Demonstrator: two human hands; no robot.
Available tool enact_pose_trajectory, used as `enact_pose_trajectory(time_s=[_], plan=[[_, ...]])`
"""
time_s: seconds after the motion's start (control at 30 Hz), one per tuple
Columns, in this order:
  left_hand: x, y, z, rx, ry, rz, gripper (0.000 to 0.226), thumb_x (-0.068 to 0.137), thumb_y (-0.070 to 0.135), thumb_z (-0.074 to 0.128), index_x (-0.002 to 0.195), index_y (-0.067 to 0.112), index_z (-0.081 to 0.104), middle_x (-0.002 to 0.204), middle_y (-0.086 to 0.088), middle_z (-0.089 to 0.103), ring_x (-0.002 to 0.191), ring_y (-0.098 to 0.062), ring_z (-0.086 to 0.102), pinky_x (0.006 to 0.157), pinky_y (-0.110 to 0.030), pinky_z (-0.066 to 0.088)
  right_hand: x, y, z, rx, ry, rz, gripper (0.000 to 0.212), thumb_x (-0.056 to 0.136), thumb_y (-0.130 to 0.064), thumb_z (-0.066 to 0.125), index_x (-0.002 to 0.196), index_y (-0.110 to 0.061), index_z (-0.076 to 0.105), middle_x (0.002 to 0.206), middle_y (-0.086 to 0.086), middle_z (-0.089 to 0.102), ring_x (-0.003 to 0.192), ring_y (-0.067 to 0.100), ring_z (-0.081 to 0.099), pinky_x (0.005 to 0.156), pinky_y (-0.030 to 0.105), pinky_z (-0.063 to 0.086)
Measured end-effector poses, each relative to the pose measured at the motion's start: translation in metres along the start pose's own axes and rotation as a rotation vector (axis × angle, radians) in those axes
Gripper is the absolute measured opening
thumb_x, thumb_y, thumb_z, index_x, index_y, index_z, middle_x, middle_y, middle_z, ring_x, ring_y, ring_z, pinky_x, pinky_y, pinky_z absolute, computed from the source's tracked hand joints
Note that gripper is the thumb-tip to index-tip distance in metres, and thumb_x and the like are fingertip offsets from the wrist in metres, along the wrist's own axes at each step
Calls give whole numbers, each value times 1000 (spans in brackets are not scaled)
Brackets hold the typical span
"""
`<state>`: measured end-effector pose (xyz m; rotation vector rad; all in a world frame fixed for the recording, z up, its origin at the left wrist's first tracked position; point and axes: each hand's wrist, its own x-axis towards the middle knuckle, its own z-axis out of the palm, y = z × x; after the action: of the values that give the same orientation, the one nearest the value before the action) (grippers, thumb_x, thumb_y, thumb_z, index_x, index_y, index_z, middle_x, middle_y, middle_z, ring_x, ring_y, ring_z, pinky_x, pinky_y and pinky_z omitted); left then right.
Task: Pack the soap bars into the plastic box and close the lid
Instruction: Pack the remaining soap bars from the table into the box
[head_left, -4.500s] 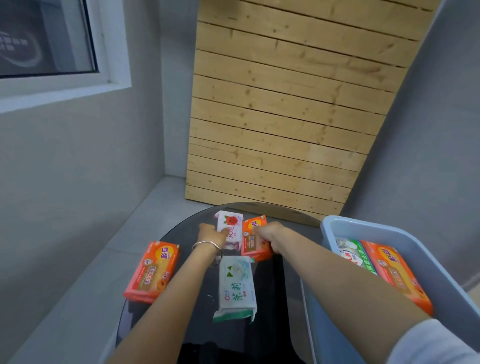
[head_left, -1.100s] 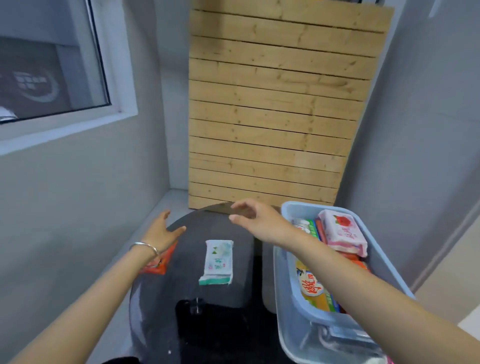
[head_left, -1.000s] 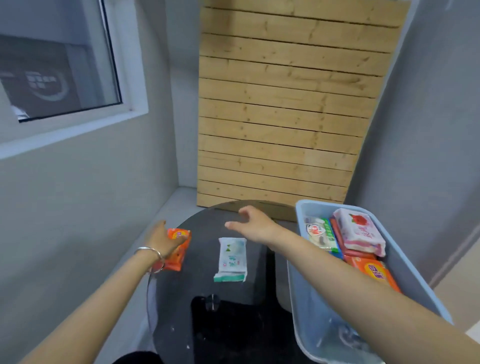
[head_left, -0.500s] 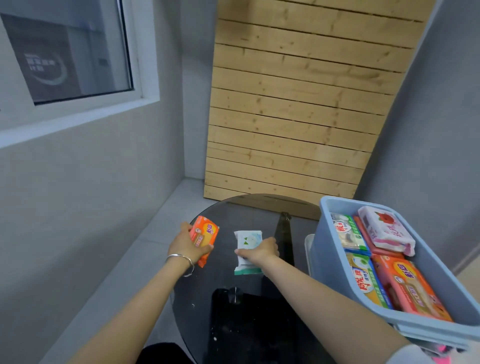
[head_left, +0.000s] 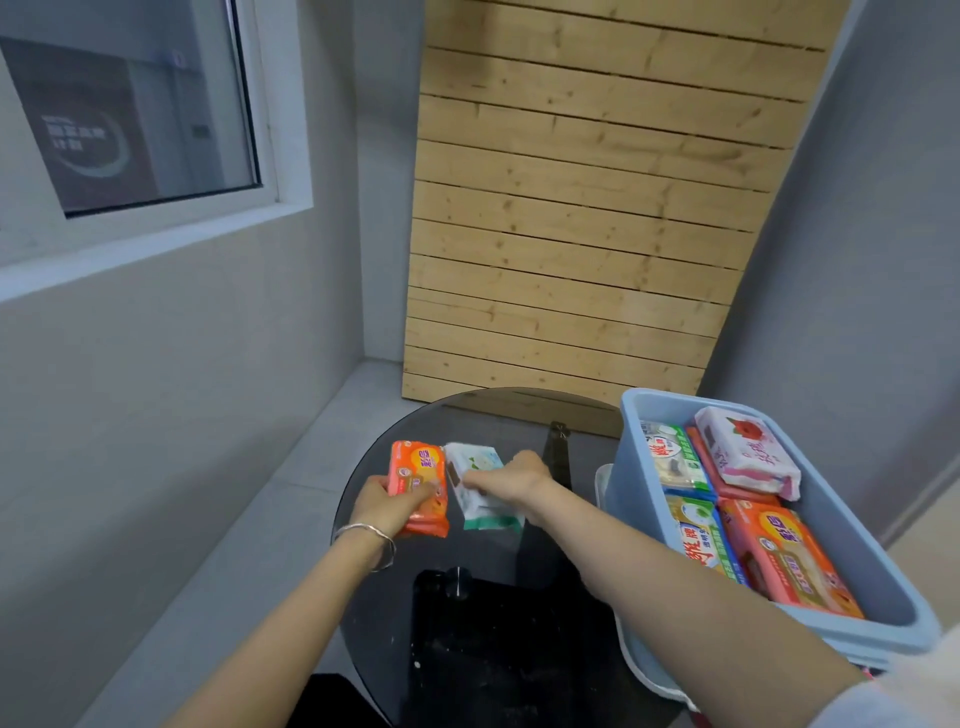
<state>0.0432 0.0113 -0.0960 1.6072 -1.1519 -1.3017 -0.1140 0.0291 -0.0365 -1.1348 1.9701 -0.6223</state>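
Note:
My left hand (head_left: 387, 501), with a silver bangle on the wrist, grips an orange soap bar (head_left: 420, 486) lifted over the dark round glass table (head_left: 395, 613). Right beside it, my right hand (head_left: 511, 480) holds a white-and-green soap bar (head_left: 480, 486) by its right side; whether it is off the glass I cannot tell. The light blue plastic box (head_left: 634, 478) stands at the table's right, open. Inside it lie green, orange and white-pink soap bars (head_left: 748, 452). No lid is clearly visible.
A slatted wooden panel (head_left: 587, 208) leans against the grey wall behind the table. A window (head_left: 124, 104) is set in the left wall. The table's black base (head_left: 483, 649) shows through the glass. Grey floor runs along the left.
Both hands have come together at the table's far side. The left hand picked the orange bar up and carried it rightward; the right hand closed on the white-and-green bar.

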Motion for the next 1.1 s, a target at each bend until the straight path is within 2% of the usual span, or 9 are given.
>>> enact_pose_trajectory(time_s=[0.2, 0.3, 0.37, 0.47, 0.6, 0.67, 0.77, 0.93, 1.1], plan=[[-30, 73, 4, -316, -149, 97, 49, 70, 30, 77, 107, 11, 51, 100, -12, 68, 75, -20, 65, 69, -33, 53, -28, -35, -69, 207, 32, -116, 45, 64, -34, 73, 99, -7, 67, 94, 4, 70, 67, 11, 62, 46, 18, 42], [-57, 110, 21, -347, -226, 176, 44, 78, 26, 71, 112, 11, 49, 101, -9, 67, 73, -16, 65, 64, -29, 51, -55, -36, -115, 199, 37, -192, 19, 68, -33, 72, 71, -15, 65, 67, -1, 63, 51, 8, 56, 43, 13, 38], [-74, 129, 37, -336, -282, 198, 48, 77, 27, 72, 116, 11, 48, 98, -6, 70, 70, -13, 67, 61, -26, 53, -71, -26, -147, 154, 92, -241, 24, 71, -34, 71, 60, -18, 57, 59, -3, 58, 46, 6, 51, 40, 12, 35], [-95, 143, 68, -273, -382, 202, 52, 75, 27, 73, 117, 12, 46, 99, -7, 70, 72, -14, 67, 56, -24, 52, -89, 4, -194, 141, 199, -237, 24, 68, -36, 75, 75, -15, 64, 73, -1, 64, 61, 10, 58, 51, 20, 41], [-116, 142, 114, -168, -458, 191, 55, 75, 23, 74, 119, 6, 46, 105, -12, 70, 77, -19, 67, 66, -27, 57, -108, 60, -234, 116, 367, -174, 53, 67, -35, 78, 111, -15, 57, 99, 5, 68, 73, 12, 65, 53, 19, 49], [-122, 138, 132, -143, -473, 171, 57, 74, 23, 75, 119, 4, 46, 109, -17, 69, 79, -21, 67, 75, -33, 55, -117, 88, -239, 41, 411, -151, 50, 67, -36, 78, 106, -20, 52, 97, 8, 69, 73, 16, 64, 58, 23, 53], [-127, 136, 155, -116, -511, 161, 53, 74, 25, 75, 115, 7, 45, 104, -15, 69, 75, -19, 67, 72, -32, 55, -123, 117, -242, -145, 469, -113, 49, 58, -46, 77, 89, -24, 47, 87, 6, 68, 77, 22, 65, 67, 33, 52], [-126, 135, 174, -85, -493, 164, 51, 73, 29, 75, 111, 10, 46, 99, -11, 69, 78, -21, 67, 74, -35, 55, -127, 117, -235, -489, 433, -164, 55, 69, -49, 69, 101, -13, 42, 96, 4, 59, 82, 23, 52, 63, 29, 36], [-120, 133, 170, -64, -464, 170, 45, 75, 30, 73, 107, 13, 46, 91, -7, 68, 73, -17, 65, 62, -29, 51, -117, 123, -221, -763, 435, -237, 64, 75, -63, 58, 114, -14, 43, 119, 5, 54, 105, 25, 55, 73, 31, 40]])
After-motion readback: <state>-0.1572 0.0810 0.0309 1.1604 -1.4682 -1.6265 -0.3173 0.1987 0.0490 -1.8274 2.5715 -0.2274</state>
